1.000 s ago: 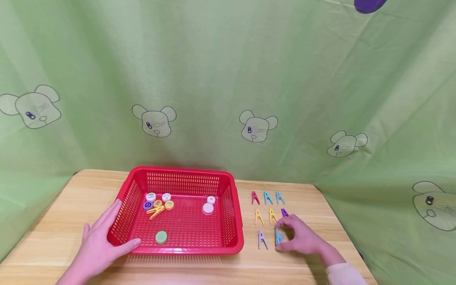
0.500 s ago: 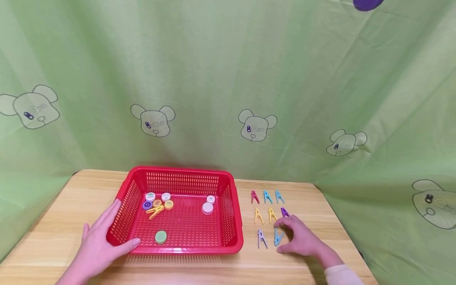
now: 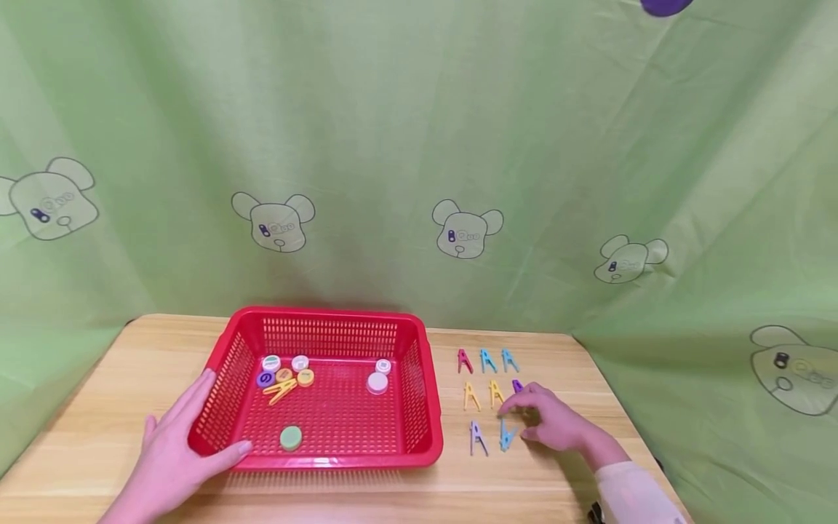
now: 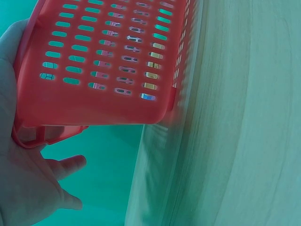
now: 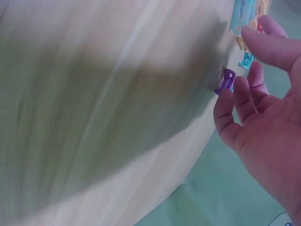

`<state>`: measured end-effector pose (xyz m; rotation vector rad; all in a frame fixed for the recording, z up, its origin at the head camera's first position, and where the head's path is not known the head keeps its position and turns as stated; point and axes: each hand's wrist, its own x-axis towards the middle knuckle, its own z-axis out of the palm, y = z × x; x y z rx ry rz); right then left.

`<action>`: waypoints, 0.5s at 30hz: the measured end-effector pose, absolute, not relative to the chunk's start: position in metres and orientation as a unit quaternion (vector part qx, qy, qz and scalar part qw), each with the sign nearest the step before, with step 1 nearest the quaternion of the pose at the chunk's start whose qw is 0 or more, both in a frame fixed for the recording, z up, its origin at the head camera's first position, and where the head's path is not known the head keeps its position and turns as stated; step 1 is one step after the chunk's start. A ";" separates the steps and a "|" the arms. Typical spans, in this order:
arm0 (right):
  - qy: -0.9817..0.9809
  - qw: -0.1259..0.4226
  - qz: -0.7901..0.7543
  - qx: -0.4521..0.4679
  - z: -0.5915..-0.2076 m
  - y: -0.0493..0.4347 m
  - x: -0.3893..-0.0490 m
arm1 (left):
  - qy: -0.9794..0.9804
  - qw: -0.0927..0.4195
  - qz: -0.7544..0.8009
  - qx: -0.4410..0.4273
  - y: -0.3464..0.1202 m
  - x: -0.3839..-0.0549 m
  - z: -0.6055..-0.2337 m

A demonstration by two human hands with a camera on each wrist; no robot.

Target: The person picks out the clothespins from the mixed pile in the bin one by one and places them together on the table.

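Observation:
A red plastic basket [image 3: 340,461] stands on the wooden table, with my left hand [image 3: 172,453] at its front left corner. The thumb lies over the front rim and the straight fingers run along the left side; in the left wrist view some fingertips stick out past the basket wall [image 4: 94,106]. To the right, my right hand [image 3: 555,421] hovers beside a light blue clothespin [image 3: 505,437], fingers loosely bent and parted from it. A lilac clothespin [image 3: 477,439] lies left of that one. Partly behind the fingers lies a purple clothespin [image 5: 226,81].
Beyond these lie two yellow clothespins [image 3: 471,397], then a back row with a red clothespin [image 3: 464,361] and two blue clothespins [image 3: 487,361]. Inside the basket are several bottle caps, among them a green cap [image 3: 291,437], and a yellow clothespin [image 3: 280,391]. A green curtain [image 3: 366,145] hangs behind.
My right hand has let go of the light blue clothespin and drawn slightly back from it; the clothespin stays beside the lilac one. My left hand keeps its place on the basket.

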<state>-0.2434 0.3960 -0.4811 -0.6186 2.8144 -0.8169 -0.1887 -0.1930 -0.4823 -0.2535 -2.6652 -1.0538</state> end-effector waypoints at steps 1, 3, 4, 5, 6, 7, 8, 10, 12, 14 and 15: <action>0.937 0.074 -0.272 -0.206 -0.481 0.396 -0.244 | -0.918 0.132 -0.363 -0.088 -0.193 -0.189 -0.482; 0.939 0.073 -0.266 -0.206 -0.482 0.395 -0.244 | -0.918 0.132 -0.362 -0.088 -0.193 -0.189 -0.482; 0.940 0.073 -0.263 -0.205 -0.483 0.395 -0.244 | -0.919 0.132 -0.362 -0.088 -0.193 -0.189 -0.482; 0.941 0.071 -0.261 -0.204 -0.483 0.395 -0.244 | -0.919 0.132 -0.361 -0.089 -0.193 -0.189 -0.482; 0.942 0.070 -0.259 -0.202 -0.483 0.395 -0.244 | -0.919 0.132 -0.361 -0.088 -0.193 -0.189 -0.482; 0.943 0.069 -0.256 -0.201 -0.484 0.396 -0.244 | -0.919 0.132 -0.360 -0.088 -0.193 -0.189 -0.482; 0.944 0.069 -0.255 -0.198 -0.484 0.396 -0.244 | -0.919 0.131 -0.360 -0.089 -0.193 -0.190 -0.482; 0.946 0.069 -0.254 -0.191 -0.484 0.397 -0.243 | -0.919 0.130 -0.361 -0.088 -0.193 -0.190 -0.482; 0.948 0.066 -0.250 -0.187 -0.485 0.398 -0.242 | -0.919 0.129 -0.362 -0.088 -0.193 -0.190 -0.481; 0.949 0.066 -0.247 -0.183 -0.486 0.398 -0.242 | -0.919 0.127 -0.363 -0.087 -0.192 -0.189 -0.481; 0.950 0.066 -0.245 -0.180 -0.487 0.399 -0.241 | -0.919 0.127 -0.363 -0.086 -0.192 -0.189 -0.481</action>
